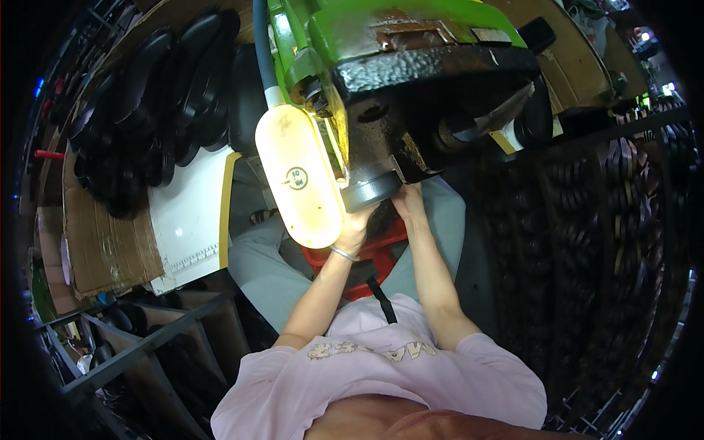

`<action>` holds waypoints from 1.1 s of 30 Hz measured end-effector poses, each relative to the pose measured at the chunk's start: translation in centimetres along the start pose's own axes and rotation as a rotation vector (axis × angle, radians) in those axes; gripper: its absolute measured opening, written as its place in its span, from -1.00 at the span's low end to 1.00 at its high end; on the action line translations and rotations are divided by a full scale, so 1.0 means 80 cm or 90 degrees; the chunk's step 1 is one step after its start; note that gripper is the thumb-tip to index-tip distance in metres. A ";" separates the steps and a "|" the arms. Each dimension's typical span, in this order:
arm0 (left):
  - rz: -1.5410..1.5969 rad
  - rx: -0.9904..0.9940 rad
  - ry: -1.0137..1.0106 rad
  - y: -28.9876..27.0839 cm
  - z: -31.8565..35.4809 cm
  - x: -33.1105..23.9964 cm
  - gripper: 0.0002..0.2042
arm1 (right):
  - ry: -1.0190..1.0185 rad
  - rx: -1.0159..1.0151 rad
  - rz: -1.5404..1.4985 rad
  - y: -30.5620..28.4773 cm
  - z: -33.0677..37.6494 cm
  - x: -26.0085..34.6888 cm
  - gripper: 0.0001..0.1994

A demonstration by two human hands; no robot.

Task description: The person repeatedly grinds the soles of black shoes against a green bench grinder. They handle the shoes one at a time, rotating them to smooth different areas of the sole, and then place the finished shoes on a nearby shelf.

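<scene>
My left hand (353,229) reaches up beneath the front of a green and black machine (433,81), partly covered by a glowing yellow lamp (297,176). My right hand (409,201) is close by on the right, its fingers bent inward under the machine's black lower edge. Both hands close around a dark thing (379,218) between them, just below a rounded black machine part (370,192). The machine hides most of the fingers and the upper part of the dark thing, so its kind does not show. A bracelet circles my left wrist.
Black shoes or shoe parts (172,88) lie heaped on cardboard at the left, beside a white board (191,213) with a yellow edge. Below is a metal rack (147,345) with compartments. Racks of dark items (609,249) fill the right. A red stool (378,260) shows between my legs.
</scene>
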State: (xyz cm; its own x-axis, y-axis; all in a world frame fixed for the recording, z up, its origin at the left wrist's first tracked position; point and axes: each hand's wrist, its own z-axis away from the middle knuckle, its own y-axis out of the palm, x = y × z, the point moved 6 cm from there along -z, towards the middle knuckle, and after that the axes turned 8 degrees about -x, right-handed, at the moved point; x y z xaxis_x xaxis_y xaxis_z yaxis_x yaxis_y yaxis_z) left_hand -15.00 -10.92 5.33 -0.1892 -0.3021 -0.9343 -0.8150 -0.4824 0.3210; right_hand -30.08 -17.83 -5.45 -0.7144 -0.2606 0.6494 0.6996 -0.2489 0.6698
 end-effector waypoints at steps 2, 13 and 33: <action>0.088 -0.018 -0.055 0.010 0.004 -0.005 -0.62 | -0.127 -0.032 -0.016 -0.027 -0.010 0.021 -0.72; 0.284 -0.017 -0.257 -0.024 0.006 0.019 -0.47 | -0.727 -0.103 0.447 0.044 0.085 0.262 -0.67; -0.293 0.214 0.161 -0.041 0.010 -0.100 -0.62 | -0.179 0.281 0.343 0.118 0.145 0.048 -0.27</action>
State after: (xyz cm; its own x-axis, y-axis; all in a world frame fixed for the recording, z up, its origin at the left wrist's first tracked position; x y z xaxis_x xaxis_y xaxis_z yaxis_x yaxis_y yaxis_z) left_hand -11.30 -6.27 11.60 0.3250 -0.3298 -0.8864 -0.9175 -0.3373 -0.2109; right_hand -26.40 -10.36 7.55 -0.2925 0.0226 0.9560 0.9253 0.2591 0.2770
